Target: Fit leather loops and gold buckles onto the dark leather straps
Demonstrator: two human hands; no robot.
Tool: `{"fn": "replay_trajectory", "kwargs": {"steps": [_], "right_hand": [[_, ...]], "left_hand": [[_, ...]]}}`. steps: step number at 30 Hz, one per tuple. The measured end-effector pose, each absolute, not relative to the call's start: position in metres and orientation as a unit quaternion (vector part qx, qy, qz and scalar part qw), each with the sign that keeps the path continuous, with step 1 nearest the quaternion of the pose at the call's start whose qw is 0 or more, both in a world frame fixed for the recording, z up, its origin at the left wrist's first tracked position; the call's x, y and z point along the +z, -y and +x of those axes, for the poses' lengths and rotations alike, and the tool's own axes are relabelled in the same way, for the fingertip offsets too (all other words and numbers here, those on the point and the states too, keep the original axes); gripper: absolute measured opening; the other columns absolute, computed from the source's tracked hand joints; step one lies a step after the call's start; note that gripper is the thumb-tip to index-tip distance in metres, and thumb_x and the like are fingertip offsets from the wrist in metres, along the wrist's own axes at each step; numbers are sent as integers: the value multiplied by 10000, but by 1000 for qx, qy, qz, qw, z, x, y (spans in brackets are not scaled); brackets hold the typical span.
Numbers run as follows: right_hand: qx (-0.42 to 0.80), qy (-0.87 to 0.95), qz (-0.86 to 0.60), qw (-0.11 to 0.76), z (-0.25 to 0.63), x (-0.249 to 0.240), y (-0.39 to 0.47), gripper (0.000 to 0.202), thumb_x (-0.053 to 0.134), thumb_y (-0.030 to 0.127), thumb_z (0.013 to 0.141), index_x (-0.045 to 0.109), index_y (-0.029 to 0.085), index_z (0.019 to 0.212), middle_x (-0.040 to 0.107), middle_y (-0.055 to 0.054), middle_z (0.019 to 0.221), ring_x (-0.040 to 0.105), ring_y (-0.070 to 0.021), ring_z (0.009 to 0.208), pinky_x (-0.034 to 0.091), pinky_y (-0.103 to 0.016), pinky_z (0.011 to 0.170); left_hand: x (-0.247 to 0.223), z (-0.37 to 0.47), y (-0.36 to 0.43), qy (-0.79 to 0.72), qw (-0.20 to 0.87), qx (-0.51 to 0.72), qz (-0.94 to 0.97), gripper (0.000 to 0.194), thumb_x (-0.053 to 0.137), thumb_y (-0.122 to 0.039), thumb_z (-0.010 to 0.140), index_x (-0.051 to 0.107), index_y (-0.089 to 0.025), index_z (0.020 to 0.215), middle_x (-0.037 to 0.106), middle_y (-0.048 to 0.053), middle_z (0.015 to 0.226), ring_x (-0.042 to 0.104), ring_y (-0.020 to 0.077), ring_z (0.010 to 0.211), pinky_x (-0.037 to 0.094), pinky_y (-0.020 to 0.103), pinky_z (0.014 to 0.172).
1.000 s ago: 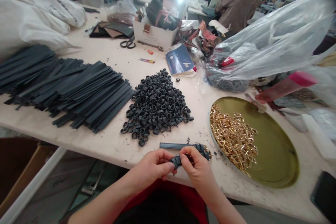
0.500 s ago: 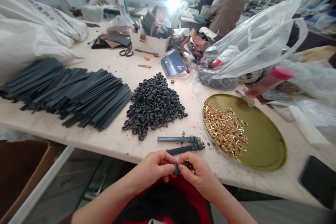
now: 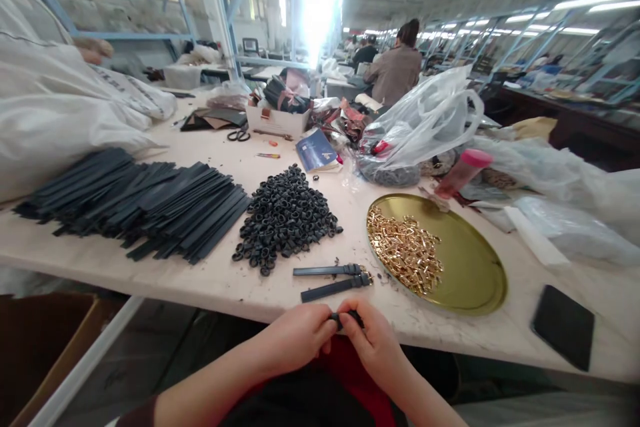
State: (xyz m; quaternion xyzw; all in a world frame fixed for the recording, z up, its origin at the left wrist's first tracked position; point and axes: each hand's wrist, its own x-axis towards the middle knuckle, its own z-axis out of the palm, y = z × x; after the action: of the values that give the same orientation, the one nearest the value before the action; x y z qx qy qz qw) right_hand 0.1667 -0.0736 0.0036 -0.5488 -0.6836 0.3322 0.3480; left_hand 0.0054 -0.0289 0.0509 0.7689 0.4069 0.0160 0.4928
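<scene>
Both hands meet at the table's front edge, pinching a dark leather strap [image 3: 338, 321] that is mostly covered by fingers. My left hand [image 3: 305, 333] grips its left side, and my right hand [image 3: 367, 333] closes on its right side. Just beyond them lie two black straps with gold buckles, an upper strap [image 3: 320, 271] and a lower strap [image 3: 327, 288]. Behind these is a heap of small black leather loops [image 3: 287, 217]. Gold buckles [image 3: 407, 250] are piled on the left part of a round gold tray [image 3: 473, 267].
Many flat black strips [image 3: 165, 207] lie stacked at left, beside white sacks [image 3: 60, 113]. A dark phone [image 3: 564, 325] rests at the right edge. Farther back are scissors [image 3: 239, 135], a blue booklet [image 3: 316, 150], a white box [image 3: 277, 122] and a clear plastic bag [image 3: 425, 127]. People sit beyond.
The view has tilted upward, showing more of the room. Both hands still pinch the strap between them, the fingers slightly shifted; the gold buckle seen by my right fingers is now hidden.
</scene>
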Motion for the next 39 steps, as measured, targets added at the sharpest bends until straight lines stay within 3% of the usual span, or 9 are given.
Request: {"fn": "replay_trajectory", "kwargs": {"steps": [7,15,19,23,28,33,37,39], "right_hand": [[267,695,-555,371,174,9,51,170,374,290,869,511,193,844,576,-23,740,547,-155,689,429,-254,625],[245,689,-560,388,169,-3,42,246,329,339,888,528,205,831,588,-22,683,562,-165,625,456,-263,568],[177,730,-576,322,186,-14,6,283,364,385,869,578,210,810,620,-49,733,583,-199,689,473,-307,614],[80,779,-562,264,192,-36,-20,278,429,382,840,650,214,838,630,-84,895,587,-231,834,465,-372,751],[-11,786,-558,264,189,-67,-20,269,484,403,808,660,228,911,633,-87,979,579,-263,900,446,-426,794],[-54,782,-552,283,192,-65,-17,357,496,424,795,576,210,1068,607,-110,1062,525,-311,1006,393,-487,854],[-28,751,-580,316,183,-28,-12,408,444,379,832,427,228,1211,526,-124,1164,471,-296,1081,372,-484,881],[-30,728,-591,346,174,-3,-11,500,438,390,836,321,207,1287,445,-156,1242,425,-297,1133,378,-466,873]], "left_hand": [[50,11,7,-378,451,63,806,304,339,-291,821,591,-159,714,585,-8,588,496,110,517,353,190,504],[38,18,9,-382,388,110,832,347,371,-271,831,644,-173,639,610,19,540,525,132,487,360,212,486],[40,-4,-20,-464,221,145,845,317,446,-432,815,662,-205,767,664,43,739,593,173,692,403,225,608],[44,-74,-66,-611,98,131,775,303,326,-282,882,605,-166,884,625,88,891,580,198,848,406,269,738],[23,-141,-109,-720,32,56,691,195,393,-166,824,554,-76,886,568,179,923,585,254,837,417,325,703],[13,-148,-118,-742,16,21,670,157,413,-154,799,529,-91,884,563,150,903,585,235,837,410,297,699],[37,-135,-99,-716,24,43,697,157,377,-246,834,505,-155,831,574,86,870,559,206,832,380,278,714],[49,-120,-80,-671,79,88,732,140,385,-269,826,495,-185,801,580,39,801,553,176,754,365,254,677]]}}
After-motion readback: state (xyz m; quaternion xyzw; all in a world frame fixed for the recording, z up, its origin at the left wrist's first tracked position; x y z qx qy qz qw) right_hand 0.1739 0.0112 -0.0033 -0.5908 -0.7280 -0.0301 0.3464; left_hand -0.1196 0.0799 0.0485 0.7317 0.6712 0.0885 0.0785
